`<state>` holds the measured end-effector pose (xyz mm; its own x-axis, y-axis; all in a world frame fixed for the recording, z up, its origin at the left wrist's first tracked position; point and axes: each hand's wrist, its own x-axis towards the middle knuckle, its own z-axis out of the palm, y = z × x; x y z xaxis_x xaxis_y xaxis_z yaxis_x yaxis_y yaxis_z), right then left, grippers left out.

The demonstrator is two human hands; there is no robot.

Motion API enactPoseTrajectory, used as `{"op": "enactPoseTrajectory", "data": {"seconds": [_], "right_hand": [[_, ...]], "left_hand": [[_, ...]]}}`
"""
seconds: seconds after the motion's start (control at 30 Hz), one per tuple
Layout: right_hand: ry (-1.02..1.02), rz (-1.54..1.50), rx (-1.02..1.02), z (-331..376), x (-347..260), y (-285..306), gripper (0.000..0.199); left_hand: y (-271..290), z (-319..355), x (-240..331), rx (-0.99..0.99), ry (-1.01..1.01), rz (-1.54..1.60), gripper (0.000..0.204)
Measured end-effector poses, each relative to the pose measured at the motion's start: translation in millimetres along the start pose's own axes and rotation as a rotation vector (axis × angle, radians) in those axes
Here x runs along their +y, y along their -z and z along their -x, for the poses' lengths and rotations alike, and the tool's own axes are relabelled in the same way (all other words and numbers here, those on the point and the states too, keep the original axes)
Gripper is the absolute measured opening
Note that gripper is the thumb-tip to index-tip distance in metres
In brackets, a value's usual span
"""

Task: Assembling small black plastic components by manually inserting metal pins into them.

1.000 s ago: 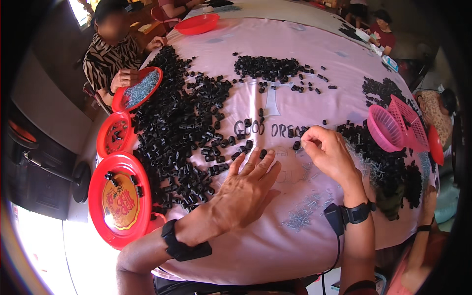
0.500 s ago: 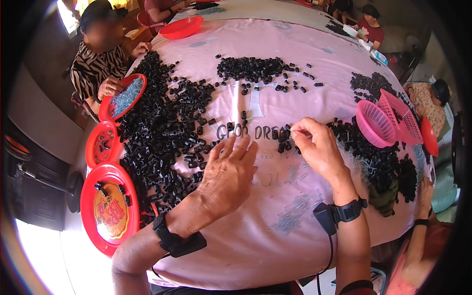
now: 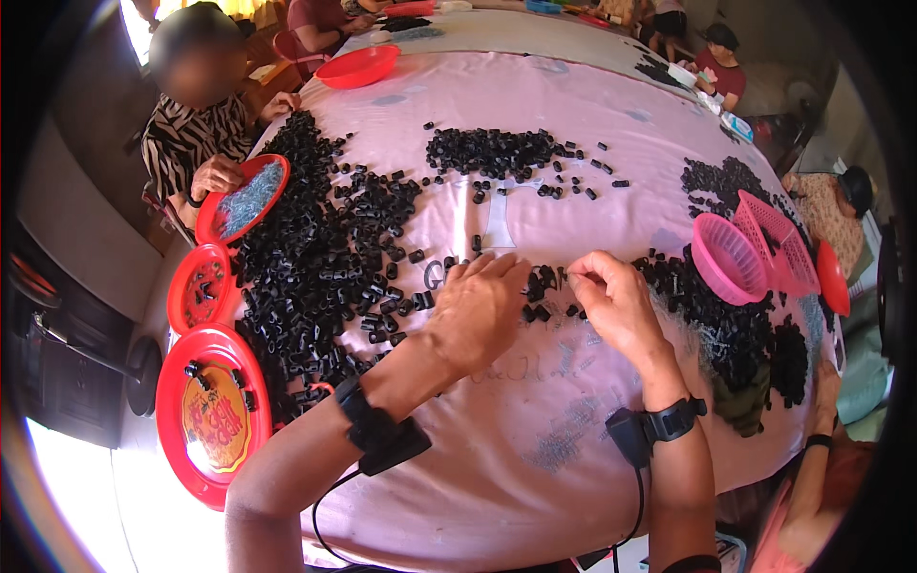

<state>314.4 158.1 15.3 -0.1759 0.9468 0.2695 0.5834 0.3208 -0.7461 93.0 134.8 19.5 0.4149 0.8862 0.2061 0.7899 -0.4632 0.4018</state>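
My left hand (image 3: 480, 313) is over the middle of the pink cloth, back up, its fingers stretched toward my right hand and their tips partly hidden. Just beyond its fingertips lies a small group of black cylindrical pieces (image 3: 541, 311). Beside that group, my right hand (image 3: 614, 304) has its thumb and fingers pressed together in a pinch; whatever is between them is too small to tell. To the left of my hands spreads a large heap of black pieces (image 3: 320, 258). Small clear pins or springs (image 3: 565, 435) lie scattered nearer to me, below my right hand.
Red trays (image 3: 173, 411) line the left edge beside a person in a striped top. More black pieces (image 3: 492, 153) lie farther off. At the right stand a pink basket (image 3: 716, 250) and another heap (image 3: 735, 349). Other people sit around the pink-covered table (image 3: 458, 506).
My left hand has moved to the right, closer to my right hand, covering part of the black pieces there. My right hand keeps its pinch and has shifted only a little.
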Motion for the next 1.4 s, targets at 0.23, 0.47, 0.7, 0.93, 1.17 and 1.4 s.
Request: {"op": "enactPoseTrajectory", "data": {"seconds": [0.23, 0.47, 0.7, 0.93, 1.17, 1.4], "right_hand": [[-0.051, 0.003, -0.061, -2, -5, 1, 0.015], [0.044, -0.025, -0.146, 7, -16, -1, 0.011], [0.163, -0.009, -0.23, 16, -28, 2, 0.011], [0.148, -0.064, -0.366, 23, -64, -4, 0.009], [0.172, -0.101, -0.621, 42, -77, -26, 0.012], [0.113, -0.147, -0.678, 46, -85, -18, 0.011]], "left_hand": [[-33, -24, -11, 0.037, -0.225, -0.012, 0.047], [-18, 25, -15, 0.133, -0.124, 0.055, 0.016], [11, 88, -16, 0.17, -0.097, 0.102, 0.024], [36, 134, -24, 0.191, 0.085, 0.306, 0.035], [55, 158, -14, 0.121, 0.436, 0.685, 0.032], [59, 169, -13, -0.004, 0.549, 1.396, 0.031]]}}
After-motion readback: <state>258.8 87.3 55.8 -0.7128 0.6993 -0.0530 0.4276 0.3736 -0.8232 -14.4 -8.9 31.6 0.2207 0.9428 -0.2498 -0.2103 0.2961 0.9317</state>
